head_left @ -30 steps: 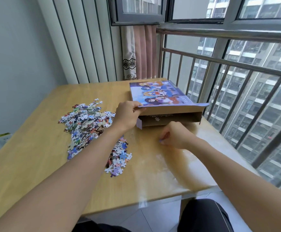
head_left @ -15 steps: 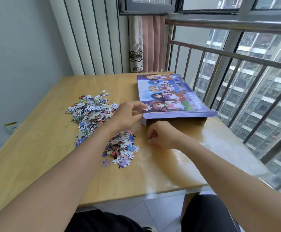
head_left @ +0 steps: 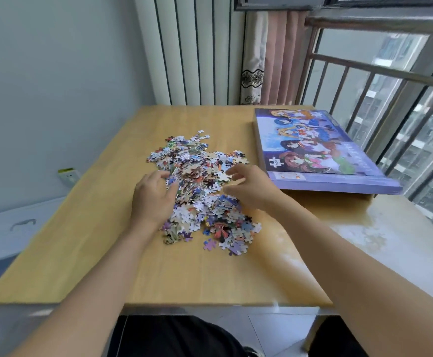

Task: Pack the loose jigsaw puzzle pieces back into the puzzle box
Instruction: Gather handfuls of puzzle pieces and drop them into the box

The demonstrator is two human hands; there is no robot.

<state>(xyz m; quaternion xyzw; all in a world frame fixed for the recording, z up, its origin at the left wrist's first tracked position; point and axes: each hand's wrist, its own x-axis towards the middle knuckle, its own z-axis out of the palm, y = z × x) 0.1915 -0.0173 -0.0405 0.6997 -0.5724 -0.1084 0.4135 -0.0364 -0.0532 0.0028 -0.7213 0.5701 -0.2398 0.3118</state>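
Both hands have left the puzzle box (head_left: 321,148), which now lies flat with its lid down. The left hand (head_left: 153,197) and right hand (head_left: 248,188), fingers spread and gripping nothing, flank the puzzle pieces (head_left: 200,186) heaped just left of the box. Judged: gathering the next batch begins.

One flat purple cardboard puzzle box (head_left: 323,150) with cartoon figures on its lid. One sprawling heap of small multicoloured jigsaw pieces (head_left: 200,186), far too many for me to count. One pale wooden table (head_left: 81,243). Two bare hands, my left hand (head_left: 153,199) and my right hand (head_left: 251,189).
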